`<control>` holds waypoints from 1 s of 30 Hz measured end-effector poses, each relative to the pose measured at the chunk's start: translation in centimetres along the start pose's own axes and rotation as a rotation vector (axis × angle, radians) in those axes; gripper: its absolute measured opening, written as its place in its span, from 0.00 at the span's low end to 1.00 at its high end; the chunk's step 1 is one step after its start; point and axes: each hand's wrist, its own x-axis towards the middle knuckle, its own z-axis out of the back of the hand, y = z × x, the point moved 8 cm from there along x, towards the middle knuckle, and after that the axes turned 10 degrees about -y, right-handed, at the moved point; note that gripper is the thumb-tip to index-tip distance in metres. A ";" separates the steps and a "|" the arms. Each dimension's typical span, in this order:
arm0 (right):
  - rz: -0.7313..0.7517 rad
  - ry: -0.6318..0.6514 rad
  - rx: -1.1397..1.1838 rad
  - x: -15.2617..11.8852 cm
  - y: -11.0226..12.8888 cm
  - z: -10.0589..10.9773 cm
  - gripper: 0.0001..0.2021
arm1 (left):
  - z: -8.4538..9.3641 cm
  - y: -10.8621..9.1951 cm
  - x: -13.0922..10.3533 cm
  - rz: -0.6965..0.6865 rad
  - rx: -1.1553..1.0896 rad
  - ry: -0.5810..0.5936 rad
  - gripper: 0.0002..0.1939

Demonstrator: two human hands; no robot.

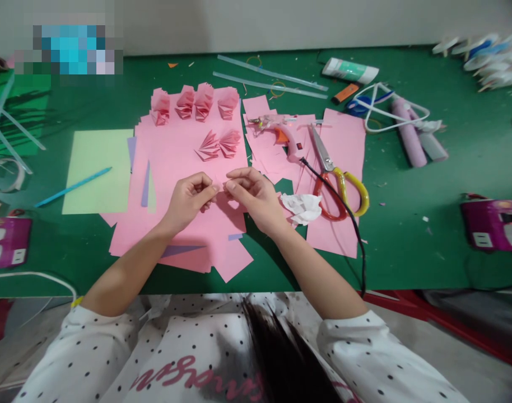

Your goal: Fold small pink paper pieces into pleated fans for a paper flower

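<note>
Left hand (pixel 191 196) and right hand (pixel 256 197) pinching a small pink paper piece (pixel 220 188) above pink sheets (pixel 174 148)
Thumbs and forefingers press together; the piece, partly hidden, should be feather-light and easily creased — best taken by its edges — with pleated pink fans (pixel 203 102) beyond, while the white-and-green tube (pixel 350 71) hides its contents

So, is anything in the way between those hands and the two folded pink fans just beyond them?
Nothing visible is: only flat pink paper shows between the two fans and the left hand and right hand.
</note>
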 end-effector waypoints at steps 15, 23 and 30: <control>-0.061 0.216 -0.070 -1.1 -0.1 -2.4 0.28 | -0.2 0.1 0.0 0.052 0.014 0.021 0.12; -0.067 0.234 -0.054 -1.2 -0.1 -2.4 0.28 | -0.2 0.3 0.2 0.030 0.007 0.067 0.14; -0.117 0.261 -0.045 -1.3 -0.7 -2.5 0.27 | -0.4 0.0 0.2 -0.021 0.021 0.060 0.16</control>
